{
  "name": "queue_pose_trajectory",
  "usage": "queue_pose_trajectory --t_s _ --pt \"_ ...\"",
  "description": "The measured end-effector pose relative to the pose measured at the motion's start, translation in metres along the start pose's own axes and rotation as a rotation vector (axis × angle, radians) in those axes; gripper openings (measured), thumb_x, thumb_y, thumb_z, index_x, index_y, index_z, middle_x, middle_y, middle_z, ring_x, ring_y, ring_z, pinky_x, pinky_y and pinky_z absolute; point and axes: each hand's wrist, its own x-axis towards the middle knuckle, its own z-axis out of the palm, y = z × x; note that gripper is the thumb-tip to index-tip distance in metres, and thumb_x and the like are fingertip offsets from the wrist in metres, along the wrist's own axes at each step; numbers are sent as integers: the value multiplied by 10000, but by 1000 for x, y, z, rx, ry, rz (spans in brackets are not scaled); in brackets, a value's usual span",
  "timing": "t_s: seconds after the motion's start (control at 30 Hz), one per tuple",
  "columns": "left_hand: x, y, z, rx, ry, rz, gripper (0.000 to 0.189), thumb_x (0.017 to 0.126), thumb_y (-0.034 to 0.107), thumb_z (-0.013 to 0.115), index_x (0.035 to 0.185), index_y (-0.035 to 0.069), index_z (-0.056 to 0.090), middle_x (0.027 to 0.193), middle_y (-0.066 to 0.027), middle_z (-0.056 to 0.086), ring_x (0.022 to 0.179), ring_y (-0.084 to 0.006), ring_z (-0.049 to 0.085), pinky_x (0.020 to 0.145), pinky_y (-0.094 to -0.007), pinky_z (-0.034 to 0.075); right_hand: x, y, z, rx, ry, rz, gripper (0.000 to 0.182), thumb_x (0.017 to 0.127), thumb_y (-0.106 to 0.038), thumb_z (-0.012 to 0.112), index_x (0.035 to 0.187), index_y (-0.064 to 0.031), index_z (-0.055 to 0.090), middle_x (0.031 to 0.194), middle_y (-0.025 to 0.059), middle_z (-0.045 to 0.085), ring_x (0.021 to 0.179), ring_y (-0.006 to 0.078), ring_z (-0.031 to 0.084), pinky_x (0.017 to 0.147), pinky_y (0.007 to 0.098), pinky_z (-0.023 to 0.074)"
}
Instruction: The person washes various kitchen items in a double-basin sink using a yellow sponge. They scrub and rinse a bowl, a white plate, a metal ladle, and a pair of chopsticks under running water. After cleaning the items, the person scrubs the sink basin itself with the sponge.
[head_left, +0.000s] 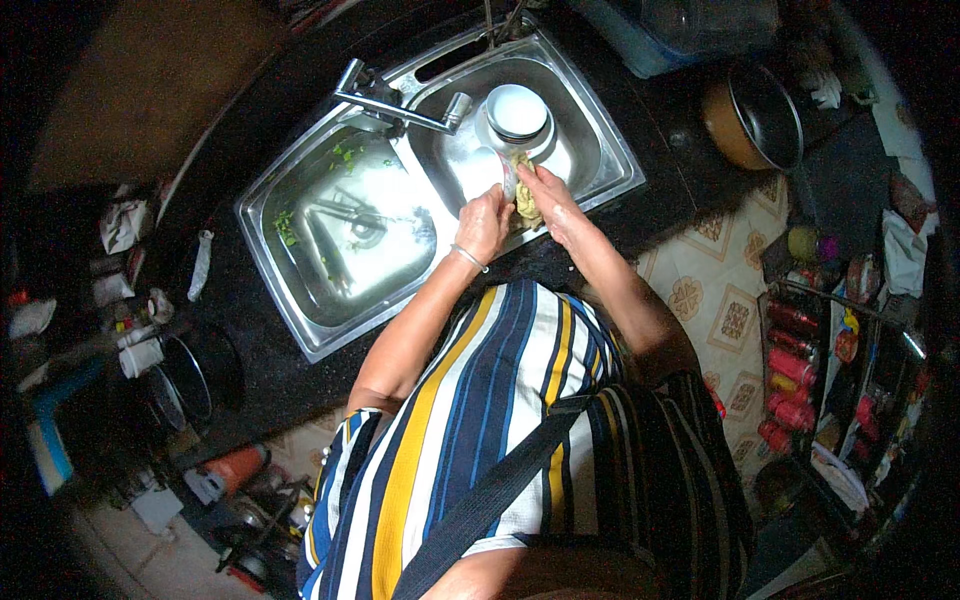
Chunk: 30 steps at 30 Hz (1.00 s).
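My left hand, with a bangle at its wrist, grips a white bowl tilted on its side over the right basin of a steel double sink. In my right hand is a crumpled yellowish cloth, which lies against the bowl's outer side. Just beyond my hands, a stack of small white dishes rests on a larger plate or bowl in that basin. The chrome faucet has its spout over the right basin. My fingertips are partly hidden by the bowl and cloth.
Water with green leaf scraps stands in the left basin. A large metal pot is on the dark counter at the right, near a bluish plastic tub. Dark round vessels stand at the left. A rack holds containers at the far right.
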Motion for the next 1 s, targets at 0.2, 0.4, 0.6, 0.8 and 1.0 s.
queue_pose_trajectory --t_s 0.2,0.4,0.6,0.8,1.0 --pt "45 -5 8 109 30 104 60 743 14 509 800 -2 499 710 -230 561 737 -407 563 640 -470 438 4 -12 -17 250 157 5 365 819 -195 623 1113 -30 483 919 58 574 794 169 583 655 306 500" --pt "117 -43 27 565 -20 369 162 778 45 441 911 77 528 761 -123 604 830 -278 591 909 -451 344 -6 8 -49 610 -7 57 322 869 -181 545 1157 -59 470 1073 88 545 976 224 539 838 389 449" --pt "142 -54 53 824 -169 314 154 798 156 490 937 114 540 829 -90 612 849 -230 599 877 -412 373 -27 -2 -71 599 -12 -6 398 876 -210 525 1233 -66 427 1164 82 507 1078 223 484 918 409 390" --pt "142 -58 76 655 -76 272 227 758 138 546 983 106 551 906 -78 616 901 -230 578 803 -420 399 -31 -7 -83 629 -19 -10 392 894 -223 485 1243 -57 417 1186 107 495 1093 238 471 929 431 376" --pt "150 -45 83 705 -113 204 169 752 137 523 906 119 591 900 -69 606 892 -219 563 776 -368 409 -29 -12 -83 555 -42 28 384 926 -251 415 1262 -68 395 1219 108 477 1106 252 463 933 455 370"
